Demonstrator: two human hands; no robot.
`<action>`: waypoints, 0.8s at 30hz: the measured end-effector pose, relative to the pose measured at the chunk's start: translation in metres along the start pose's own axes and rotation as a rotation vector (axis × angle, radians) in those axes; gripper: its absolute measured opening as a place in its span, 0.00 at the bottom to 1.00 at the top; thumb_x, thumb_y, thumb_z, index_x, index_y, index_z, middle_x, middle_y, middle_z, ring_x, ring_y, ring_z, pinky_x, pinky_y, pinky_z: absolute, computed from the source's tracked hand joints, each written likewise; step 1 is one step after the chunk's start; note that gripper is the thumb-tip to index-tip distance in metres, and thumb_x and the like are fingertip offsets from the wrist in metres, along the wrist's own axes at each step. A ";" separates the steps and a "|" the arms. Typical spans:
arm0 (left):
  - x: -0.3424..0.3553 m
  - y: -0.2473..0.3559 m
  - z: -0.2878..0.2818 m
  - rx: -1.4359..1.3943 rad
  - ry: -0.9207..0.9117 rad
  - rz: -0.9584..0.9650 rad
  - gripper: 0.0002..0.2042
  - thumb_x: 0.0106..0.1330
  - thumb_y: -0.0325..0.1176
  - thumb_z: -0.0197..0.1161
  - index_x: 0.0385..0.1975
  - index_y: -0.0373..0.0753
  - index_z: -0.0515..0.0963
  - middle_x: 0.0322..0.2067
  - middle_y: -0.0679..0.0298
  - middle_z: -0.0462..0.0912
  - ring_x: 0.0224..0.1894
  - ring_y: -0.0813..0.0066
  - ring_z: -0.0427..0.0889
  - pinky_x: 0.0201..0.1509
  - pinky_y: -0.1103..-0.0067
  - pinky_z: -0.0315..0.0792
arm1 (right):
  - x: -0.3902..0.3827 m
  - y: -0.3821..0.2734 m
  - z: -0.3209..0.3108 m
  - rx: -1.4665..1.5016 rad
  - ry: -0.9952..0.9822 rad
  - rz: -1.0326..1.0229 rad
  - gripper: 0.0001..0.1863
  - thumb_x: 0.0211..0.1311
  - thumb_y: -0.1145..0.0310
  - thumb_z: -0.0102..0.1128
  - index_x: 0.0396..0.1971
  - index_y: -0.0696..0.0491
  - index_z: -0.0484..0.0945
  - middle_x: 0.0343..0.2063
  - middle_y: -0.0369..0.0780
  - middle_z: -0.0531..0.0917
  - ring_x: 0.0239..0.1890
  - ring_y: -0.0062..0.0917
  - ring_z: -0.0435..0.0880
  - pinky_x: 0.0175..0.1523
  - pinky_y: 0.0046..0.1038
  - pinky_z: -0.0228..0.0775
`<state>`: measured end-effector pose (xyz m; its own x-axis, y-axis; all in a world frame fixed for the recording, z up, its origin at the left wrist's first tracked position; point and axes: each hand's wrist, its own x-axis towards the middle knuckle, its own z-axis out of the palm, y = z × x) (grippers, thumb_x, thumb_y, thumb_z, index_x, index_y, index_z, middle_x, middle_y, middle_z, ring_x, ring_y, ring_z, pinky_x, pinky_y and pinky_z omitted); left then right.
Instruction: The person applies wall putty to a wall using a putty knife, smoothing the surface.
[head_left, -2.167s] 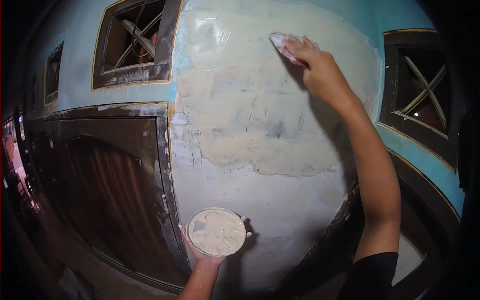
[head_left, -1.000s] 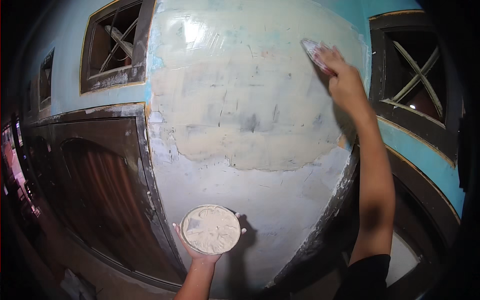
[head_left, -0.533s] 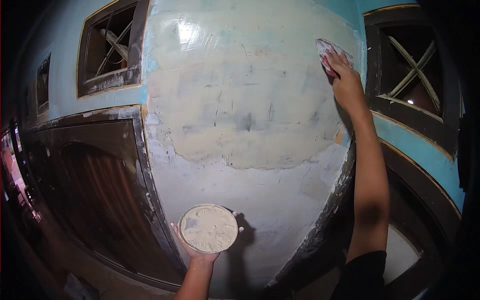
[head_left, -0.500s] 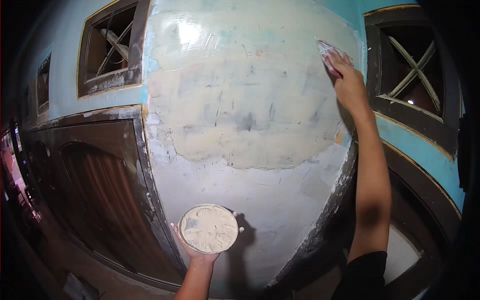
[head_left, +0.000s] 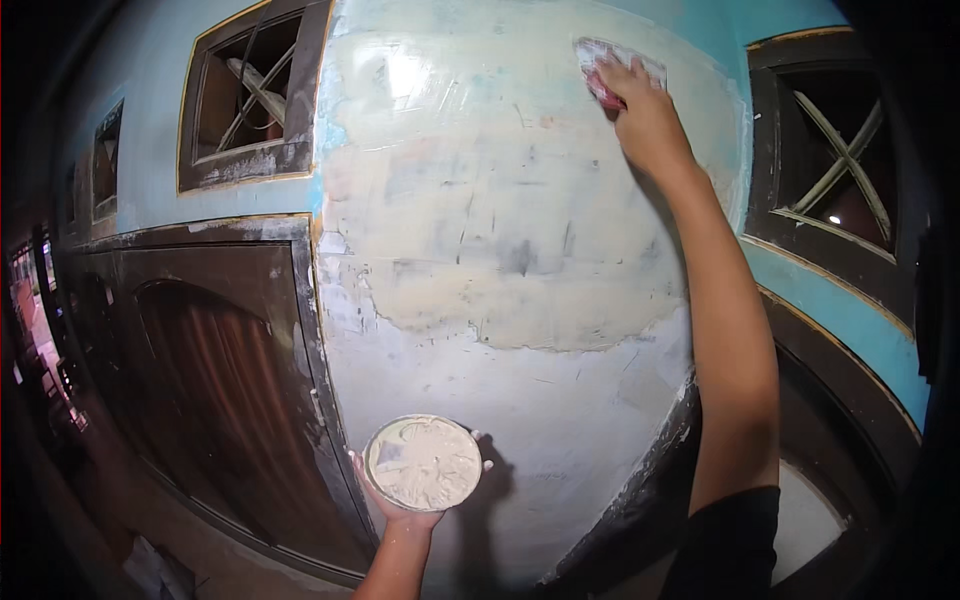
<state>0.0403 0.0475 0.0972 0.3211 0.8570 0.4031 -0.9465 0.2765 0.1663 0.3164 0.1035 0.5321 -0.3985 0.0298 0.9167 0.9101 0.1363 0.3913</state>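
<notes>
My left hand (head_left: 398, 508) supports a round container (head_left: 423, 461) of creamy beige putty from below at the bottom centre, fingertips showing round its rim. My raised right hand (head_left: 638, 110) grips a flat hand tool (head_left: 590, 55), smeared whitish and pinkish-red, against the upper right of the wall (head_left: 500, 220). This middle wall carries a patchy cream coat with dark streaks and a shiny area at upper left; below a ragged edge it is pale grey. The fingers of my right hand hide much of the tool.
A dark wooden door (head_left: 215, 370) stands left, below a small window (head_left: 250, 100) with crossed bars. A similar window (head_left: 835, 150) is set in the turquoise wall (head_left: 870, 310) at right, above another dark frame (head_left: 820, 350). Some grey material (head_left: 155, 570) lies on the floor at lower left.
My right hand and its tool moved right along the upper wall, then, over the last half second, back left and upward. My left hand still holds the container low; the view has shifted slightly.
</notes>
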 end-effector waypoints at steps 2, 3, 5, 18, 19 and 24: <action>-0.001 0.005 -0.006 -0.081 0.030 0.009 0.53 0.53 0.85 0.44 0.71 0.49 0.65 0.70 0.47 0.64 0.68 0.25 0.63 0.64 0.24 0.55 | -0.026 -0.017 0.000 0.055 -0.057 -0.009 0.32 0.59 0.85 0.49 0.66 0.52 0.75 0.68 0.46 0.73 0.74 0.53 0.62 0.78 0.44 0.51; -0.001 0.006 -0.009 -0.086 0.037 0.009 0.53 0.53 0.85 0.44 0.71 0.49 0.65 0.70 0.47 0.64 0.68 0.25 0.63 0.64 0.24 0.55 | -0.036 -0.023 -0.006 0.052 -0.134 -0.004 0.32 0.58 0.85 0.48 0.65 0.52 0.75 0.67 0.47 0.73 0.74 0.53 0.62 0.78 0.43 0.51; -0.009 0.011 -0.010 -0.133 -0.053 0.044 0.52 0.54 0.81 0.51 0.73 0.47 0.63 0.72 0.44 0.60 0.70 0.22 0.58 0.65 0.24 0.51 | -0.027 -0.033 -0.021 0.067 -0.186 -0.023 0.33 0.58 0.86 0.48 0.65 0.53 0.75 0.67 0.47 0.74 0.74 0.53 0.62 0.78 0.42 0.52; -0.008 0.020 -0.005 -0.052 0.013 0.079 0.52 0.54 0.85 0.41 0.71 0.50 0.66 0.69 0.45 0.65 0.68 0.25 0.64 0.64 0.24 0.56 | 0.018 -0.055 0.017 0.083 -0.075 0.015 0.34 0.58 0.87 0.44 0.66 0.53 0.74 0.69 0.46 0.72 0.75 0.50 0.60 0.78 0.43 0.51; -0.010 0.023 -0.002 -0.044 0.004 0.080 0.52 0.54 0.85 0.42 0.70 0.50 0.66 0.69 0.45 0.65 0.67 0.26 0.64 0.64 0.24 0.56 | 0.003 -0.070 0.020 0.172 -0.107 0.003 0.31 0.61 0.86 0.46 0.65 0.54 0.74 0.68 0.47 0.72 0.75 0.53 0.59 0.78 0.45 0.51; -0.006 0.020 -0.004 -0.115 0.030 0.042 0.54 0.53 0.86 0.42 0.72 0.48 0.64 0.70 0.44 0.64 0.68 0.25 0.64 0.64 0.24 0.55 | -0.014 -0.070 -0.013 0.343 -0.110 -0.023 0.36 0.51 0.89 0.40 0.62 0.56 0.77 0.66 0.48 0.75 0.76 0.47 0.59 0.79 0.36 0.49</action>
<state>0.0193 0.0495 0.0939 0.2814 0.8810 0.3805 -0.9571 0.2865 0.0445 0.2593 0.0805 0.4930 -0.4455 0.1269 0.8862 0.8171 0.4622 0.3445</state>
